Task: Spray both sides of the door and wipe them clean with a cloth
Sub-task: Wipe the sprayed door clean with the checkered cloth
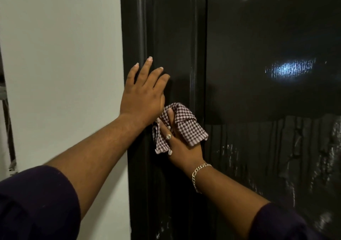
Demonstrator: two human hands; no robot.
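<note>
Your left hand (143, 94) lay flat on the dark door frame (140, 36), its fingers (147, 67) spread; your right hand (181, 143) pressed the checked cloth (186, 123) against the frame just below it, fingers curled round the folds; the door (267, 92) glistened wet beside them.

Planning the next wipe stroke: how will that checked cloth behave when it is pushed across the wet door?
The checked cloth is probably floppy: it bunches in folds round the right hand and its corners hang. Its waffle weave likely grips rather than slips. The door shows drip streaks low down, so the cloth may drag and get damp there.
</note>
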